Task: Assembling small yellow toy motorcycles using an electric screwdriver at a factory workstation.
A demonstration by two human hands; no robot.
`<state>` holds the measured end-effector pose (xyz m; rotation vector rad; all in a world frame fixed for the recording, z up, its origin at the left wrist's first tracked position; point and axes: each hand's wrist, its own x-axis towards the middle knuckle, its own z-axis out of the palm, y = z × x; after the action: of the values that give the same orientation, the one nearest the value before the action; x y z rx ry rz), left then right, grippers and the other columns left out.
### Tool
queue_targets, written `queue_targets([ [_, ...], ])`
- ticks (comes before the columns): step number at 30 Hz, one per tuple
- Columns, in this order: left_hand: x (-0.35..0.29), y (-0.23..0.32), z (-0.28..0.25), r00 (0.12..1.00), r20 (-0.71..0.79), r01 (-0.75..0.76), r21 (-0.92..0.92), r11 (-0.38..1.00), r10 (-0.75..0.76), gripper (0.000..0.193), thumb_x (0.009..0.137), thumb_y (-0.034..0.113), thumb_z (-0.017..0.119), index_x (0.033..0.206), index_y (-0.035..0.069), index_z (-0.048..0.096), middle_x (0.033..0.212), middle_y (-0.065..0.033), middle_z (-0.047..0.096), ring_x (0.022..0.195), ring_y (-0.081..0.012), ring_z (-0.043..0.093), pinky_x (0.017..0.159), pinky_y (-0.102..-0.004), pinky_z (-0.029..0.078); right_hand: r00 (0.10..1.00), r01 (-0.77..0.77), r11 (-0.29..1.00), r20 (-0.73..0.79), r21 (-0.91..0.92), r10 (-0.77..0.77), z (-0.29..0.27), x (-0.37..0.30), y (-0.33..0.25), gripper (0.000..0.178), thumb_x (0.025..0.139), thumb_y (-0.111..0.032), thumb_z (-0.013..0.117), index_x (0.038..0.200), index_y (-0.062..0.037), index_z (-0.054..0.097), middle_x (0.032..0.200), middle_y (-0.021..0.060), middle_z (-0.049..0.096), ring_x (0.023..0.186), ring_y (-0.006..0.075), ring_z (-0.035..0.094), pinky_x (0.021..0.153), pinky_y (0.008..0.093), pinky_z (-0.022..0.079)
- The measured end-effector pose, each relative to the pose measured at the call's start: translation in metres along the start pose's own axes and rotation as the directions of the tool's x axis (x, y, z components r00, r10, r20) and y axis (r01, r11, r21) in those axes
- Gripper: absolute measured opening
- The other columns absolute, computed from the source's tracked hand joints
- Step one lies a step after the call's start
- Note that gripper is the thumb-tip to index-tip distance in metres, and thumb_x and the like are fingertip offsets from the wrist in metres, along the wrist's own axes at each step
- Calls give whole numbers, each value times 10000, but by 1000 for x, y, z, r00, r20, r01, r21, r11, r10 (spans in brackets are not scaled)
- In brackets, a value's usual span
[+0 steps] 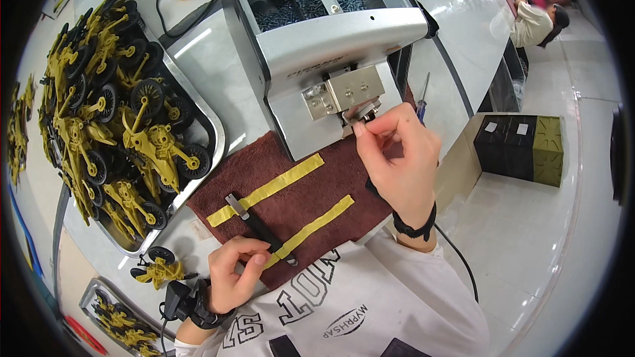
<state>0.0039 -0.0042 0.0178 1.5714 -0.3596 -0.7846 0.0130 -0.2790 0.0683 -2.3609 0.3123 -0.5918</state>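
My right hand (403,158) is at the outlet of a grey screw feeder, thumb and forefinger pinched together at the metal block (354,92) on its front. Whatever is between those fingertips is too small or hidden to make out. Lower left, my left hand (235,271) is loosely curled over the brown cloth (311,192), a gap between thumb and forefinger and nothing visible in it. Its fingertips are by a slim black bar (261,228) with silvery ends, which lies across two strips of yellow tape (317,225); whether they touch it I cannot tell.
Yellow-and-black toy motorcycles (145,132) are heaped on a metal tray (215,125) at left; one toy motorcycle (159,268) lies outside it. Many screws (307,8) fill the feeder's bin. A screwdriver (422,102) is right of the feeder. A black-and-yellow box (519,149) and another person (534,23) are further right.
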Motion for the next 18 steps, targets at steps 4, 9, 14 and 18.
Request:
queue_targets([
  [4,0,-2,0,1000,-21,-1,-14,1000,1,136,888,74,528,943,-47,558,768,-93,617,670,-122,600,593,-231,475,1000,17,1000,9,19,-17,3,3,-1,194,742,25,680,721,-37,498,590,30,541,496,117,577,459,225,445],
  [9,-1,-2,-1,999,-38,16,-36,999,-17,106,851,14,560,940,-34,592,758,-101,636,659,-134,636,600,-227,496,999,-6,998,43,57,4,1,1,1,183,750,34,674,737,-26,502,617,39,547,514,119,592,463,224,457],
  [14,1,0,0,999,-48,-28,-25,999,27,98,818,-2,584,907,-34,611,751,-103,637,634,-156,637,562,-235,495,998,-31,997,51,65,27,-4,1,-2,186,744,41,677,737,-23,503,625,47,540,511,115,583,462,225,450],
  [18,2,0,-3,998,-39,-43,14,999,43,103,808,-5,593,905,-33,610,727,-110,635,594,-158,627,539,-234,484,997,-47,996,66,82,42,1,1,-1,195,735,48,682,735,-25,501,616,47,525,498,109,566,460,223,440],
])
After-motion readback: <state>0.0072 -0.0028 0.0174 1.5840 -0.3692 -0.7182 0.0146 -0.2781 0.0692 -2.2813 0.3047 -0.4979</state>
